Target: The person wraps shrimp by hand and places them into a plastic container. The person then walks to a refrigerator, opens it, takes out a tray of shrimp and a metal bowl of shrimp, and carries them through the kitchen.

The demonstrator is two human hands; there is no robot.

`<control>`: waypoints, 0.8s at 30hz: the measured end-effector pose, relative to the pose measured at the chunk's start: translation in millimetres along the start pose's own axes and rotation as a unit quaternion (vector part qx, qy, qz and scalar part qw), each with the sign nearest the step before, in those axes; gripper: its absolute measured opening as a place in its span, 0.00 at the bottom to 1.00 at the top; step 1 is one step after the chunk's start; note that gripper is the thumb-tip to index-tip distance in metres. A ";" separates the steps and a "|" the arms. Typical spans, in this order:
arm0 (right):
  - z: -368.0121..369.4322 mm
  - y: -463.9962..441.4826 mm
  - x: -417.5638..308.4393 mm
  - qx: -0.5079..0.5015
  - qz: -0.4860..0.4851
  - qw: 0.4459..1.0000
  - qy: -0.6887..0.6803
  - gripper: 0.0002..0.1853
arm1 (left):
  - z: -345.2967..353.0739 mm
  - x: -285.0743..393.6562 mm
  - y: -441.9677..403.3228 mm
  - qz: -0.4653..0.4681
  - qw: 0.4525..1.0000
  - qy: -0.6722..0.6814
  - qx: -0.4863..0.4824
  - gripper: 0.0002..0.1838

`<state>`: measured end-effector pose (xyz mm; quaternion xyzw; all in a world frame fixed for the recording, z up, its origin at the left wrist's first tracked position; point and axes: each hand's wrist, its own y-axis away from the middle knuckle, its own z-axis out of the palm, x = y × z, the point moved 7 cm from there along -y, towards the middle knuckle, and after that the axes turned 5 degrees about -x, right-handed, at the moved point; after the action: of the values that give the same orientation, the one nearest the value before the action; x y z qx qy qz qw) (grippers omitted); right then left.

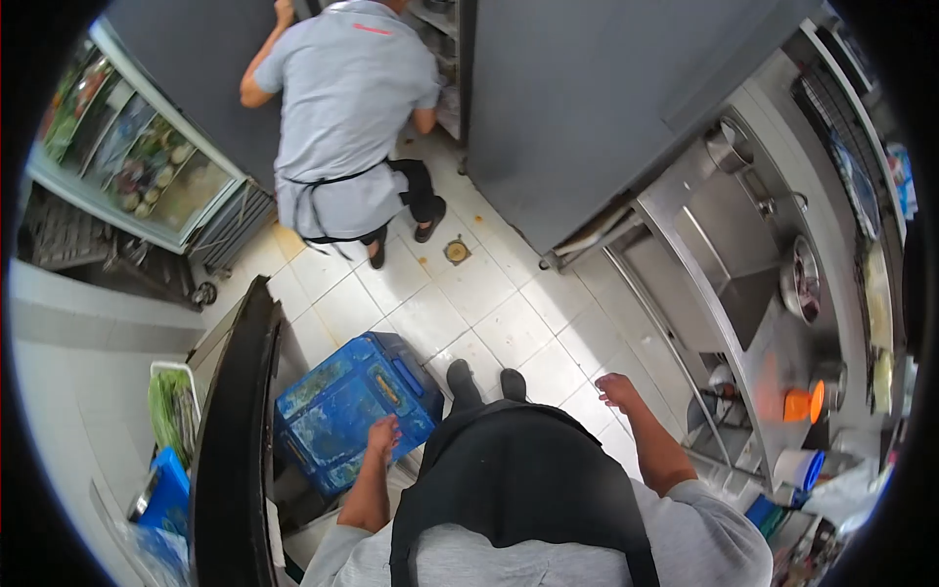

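A crate (pixel 337 416) lies on the floor (pixel 509 323), just left of the person's feet (pixel 466 380). Ahead, a drain (pixel 457 251) is set in the floor; beyond it, a co-worker (pixel 337 127) is before a cabinet (pixel 445 44). A fridge (pixel 210 210) stands at far left. Nearer on the left, vegetables (pixel 168 403) lie in a tray (pixel 196 378). Along the right, a worktop (pixel 761 377) bears a pot (pixel 727 152), then a bowl (pixel 802 279), then a cup (pixel 802 401) nearest.

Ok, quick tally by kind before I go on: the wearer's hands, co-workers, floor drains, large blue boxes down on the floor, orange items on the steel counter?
Wearer's hands: 2 (left hand, right hand)
Co-worker: 1
Floor drain: 1
Large blue box: 1
Orange item: 1
Total: 6
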<state>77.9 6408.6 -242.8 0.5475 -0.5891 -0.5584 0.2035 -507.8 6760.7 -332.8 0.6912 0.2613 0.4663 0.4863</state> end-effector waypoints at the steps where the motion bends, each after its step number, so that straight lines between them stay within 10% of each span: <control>1: 2.3 4.8 5.0 0.001 0.001 1.000 -0.006 0.15 | -1.6 14.2 -6.8 0.006 1.000 -0.001 -0.008 0.21; 13: 37.2 94.5 128.7 0.061 0.115 0.986 -0.104 0.17 | 19.9 112.0 -35.0 0.072 0.994 -0.056 -0.053 0.16; 24: 57.7 92.2 176.0 0.057 0.019 0.978 -0.199 0.18 | 1.2 26.5 -19.0 0.054 0.985 -0.154 -0.060 0.17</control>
<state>-65.7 6259.6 -244.0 0.4250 -0.6587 -0.6178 0.0617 -493.6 6789.2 -340.0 0.7376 0.1172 0.3942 0.5356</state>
